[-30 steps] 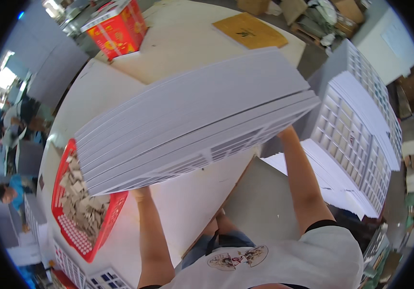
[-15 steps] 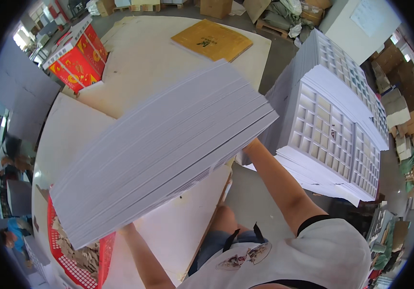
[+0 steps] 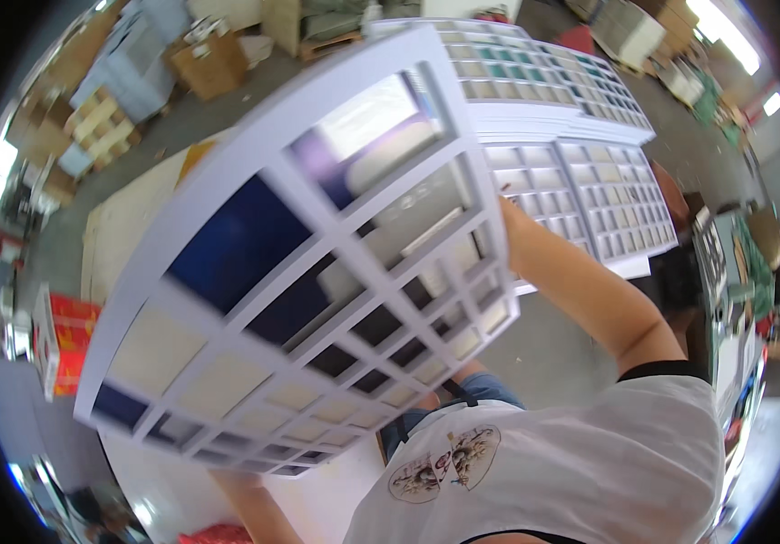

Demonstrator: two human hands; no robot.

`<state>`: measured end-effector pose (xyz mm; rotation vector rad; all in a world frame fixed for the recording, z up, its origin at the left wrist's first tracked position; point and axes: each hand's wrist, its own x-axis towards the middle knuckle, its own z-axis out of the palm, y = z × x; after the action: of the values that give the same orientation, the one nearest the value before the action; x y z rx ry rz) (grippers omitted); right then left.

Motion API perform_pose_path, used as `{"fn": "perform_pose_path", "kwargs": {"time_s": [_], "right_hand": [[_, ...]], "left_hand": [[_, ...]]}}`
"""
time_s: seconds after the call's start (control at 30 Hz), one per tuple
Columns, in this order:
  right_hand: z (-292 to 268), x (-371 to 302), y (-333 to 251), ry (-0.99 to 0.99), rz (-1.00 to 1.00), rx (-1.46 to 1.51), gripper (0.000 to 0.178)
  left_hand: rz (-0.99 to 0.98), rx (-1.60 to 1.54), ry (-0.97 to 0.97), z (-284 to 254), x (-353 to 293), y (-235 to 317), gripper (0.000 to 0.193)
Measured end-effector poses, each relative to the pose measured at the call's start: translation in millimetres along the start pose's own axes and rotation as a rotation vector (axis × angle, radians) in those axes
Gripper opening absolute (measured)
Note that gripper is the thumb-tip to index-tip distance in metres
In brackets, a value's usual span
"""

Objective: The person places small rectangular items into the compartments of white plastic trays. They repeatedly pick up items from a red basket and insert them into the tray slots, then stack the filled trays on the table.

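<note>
A large white windowed panel or stack of such sheets (image 3: 340, 231) is raised and tilted in front of me. Its face is a grid of rectangular openings with dark blue, cream and grey showing in them. My left hand (image 3: 238, 479) is closed on its lower edge, with the fingers hidden behind it. At its right edge my right hand (image 3: 506, 216) also grips, and its fingers are mostly covered. Just beyond the right hand lies a pile of similar white windowed sheets (image 3: 608, 150).
Under the held panel is a white tabletop (image 3: 317, 503). The top of a red basket (image 3: 215, 534) shows at the lower edge. A red carton (image 3: 73, 340) stands at the left. Brown boxes (image 3: 213, 65) sit on the floor at the back.
The held stack has turned up from showing its layered edges to showing its windowed face. My view has swung right, so the carton and basket sit lower and the pile appears higher.
</note>
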<state>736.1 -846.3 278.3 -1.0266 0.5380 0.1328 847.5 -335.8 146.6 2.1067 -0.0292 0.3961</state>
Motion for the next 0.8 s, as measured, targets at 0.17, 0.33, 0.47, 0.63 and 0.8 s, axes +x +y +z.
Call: {"fn": "perform_pose_path", "kwargs": {"time_s": [0.17, 0.33, 0.47, 0.63, 0.8], "right_hand": [[-123, -69, 2, 0.189, -0.064, 0.174, 0.062], [-224, -119, 23, 0.291, -0.085, 0.294, 0.066], [-237, -130, 54, 0.327, -0.093, 0.391, 0.068], [-249, -140, 74, 0.297, -0.093, 0.457, 0.071], [-265, -174, 97, 0.132, -0.090, 0.384, 0.087]], "left_hand": [[-0.205, -0.165, -0.838, 144, 16, 103, 0.059], [-0.576, -0.057, -1.255, 257, -11, 142, 0.060], [-0.829, -0.042, -1.307, 291, -12, 141, 0.060], [-1.022, -0.167, -1.192, 296, -17, 137, 0.061], [-1.065, -0.450, -1.147, 284, -31, 176, 0.060]]}}
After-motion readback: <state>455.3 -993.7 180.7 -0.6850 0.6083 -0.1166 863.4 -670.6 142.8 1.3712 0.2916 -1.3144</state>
